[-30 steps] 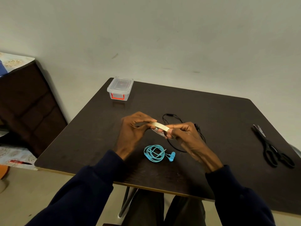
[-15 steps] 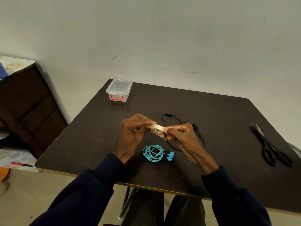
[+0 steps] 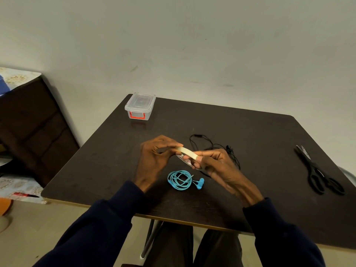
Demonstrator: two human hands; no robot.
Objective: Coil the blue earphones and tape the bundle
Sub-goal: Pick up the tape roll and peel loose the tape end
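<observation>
Just beyond the coiled blue earphones (image 3: 180, 180), the left hand (image 3: 154, 158) and right hand (image 3: 217, 164) pinch the tape roll (image 3: 187, 151).

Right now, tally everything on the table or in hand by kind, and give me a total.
Earphones: 2, the coiled blue earphones and the loose black earphones
Tape roll: 1
Scissors: 1
Clear lidded box: 1
Total: 5

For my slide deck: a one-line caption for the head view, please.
Left hand and right hand hold a tape roll just beyond coiled blue earphones on a dark table.
</observation>
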